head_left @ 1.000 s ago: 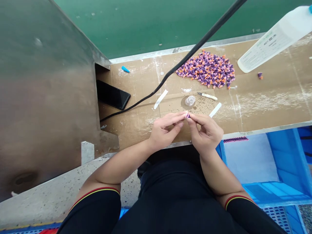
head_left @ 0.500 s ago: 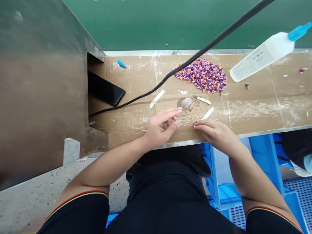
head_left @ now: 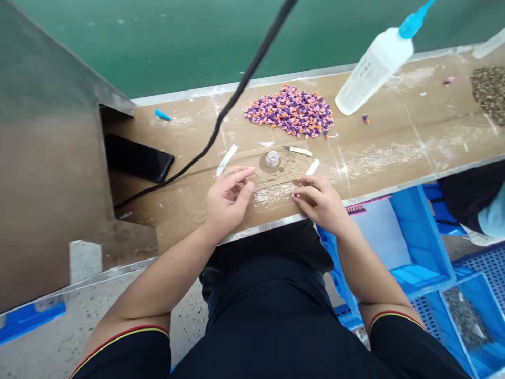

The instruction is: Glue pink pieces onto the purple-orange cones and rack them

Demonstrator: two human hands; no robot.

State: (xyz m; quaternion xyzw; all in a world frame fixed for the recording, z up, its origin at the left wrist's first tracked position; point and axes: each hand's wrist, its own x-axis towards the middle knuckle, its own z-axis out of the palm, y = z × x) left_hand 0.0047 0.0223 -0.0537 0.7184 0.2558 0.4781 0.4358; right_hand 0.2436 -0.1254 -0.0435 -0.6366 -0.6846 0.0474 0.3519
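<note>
My right hand (head_left: 320, 202) pinches a small purple and orange piece (head_left: 296, 195) between thumb and fingertips, just above the front of the cardboard-covered bench. My left hand (head_left: 229, 200) is curved, its thumb and fingers apart, with nothing seen between them. Between and beyond both hands, a small clear cup (head_left: 272, 159) rests on a flat cardboard piece (head_left: 256, 181) spotted with wet marks. Beside the cup lies a small craft knife (head_left: 299, 151) with a pale handle. White tape strips (head_left: 226, 160) lie at the cardboard's left and right ends.
Behind the cup spreads a heap of purple, pink and orange pieces (head_left: 292, 111). A white bottle with a blue nozzle (head_left: 373, 71) stands right of it. A black cable (head_left: 226, 110) crosses above a phone (head_left: 138, 158) at left. Blue crates (head_left: 426, 237) are below the bench's right side.
The view has swung, so bench items sit further left in the picture. The piece in my right fingertips shows more plainly now. My left hand stays curved and apart from the cup.
</note>
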